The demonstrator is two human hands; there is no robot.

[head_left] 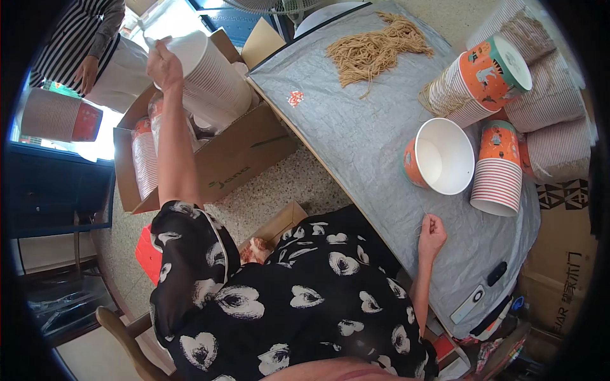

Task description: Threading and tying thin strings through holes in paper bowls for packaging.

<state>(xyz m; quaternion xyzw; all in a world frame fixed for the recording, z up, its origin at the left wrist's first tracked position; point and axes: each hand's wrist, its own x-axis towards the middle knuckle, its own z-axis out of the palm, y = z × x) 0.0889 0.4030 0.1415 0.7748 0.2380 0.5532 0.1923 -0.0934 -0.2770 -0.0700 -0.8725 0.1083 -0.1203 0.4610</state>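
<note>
My left hand (166, 66) is raised at the upper left, fingers closed on the clear plastic sleeve around a long stack of white paper tubs (206, 70). That stack leans out of an open cardboard box (244, 155). My right hand (432, 233) hovers at the table's near side in a pinch; a faint thin strand seems to show by the fingertips, too fine to name surely. Just beyond it a single orange and green paper tub (412, 164) lies tilted, its white inside facing me. Beside that tub lies a stack of orange-patterned tubs (499, 159).
Tan strings (381, 47) lie heaped on the grey-covered table (343, 127), near small red-and-white bits (295, 98). More stacked tubs (546, 89) crowd the right edge. A phone (467, 305) lies at the near right. Another person (89, 57) stands at the upper left.
</note>
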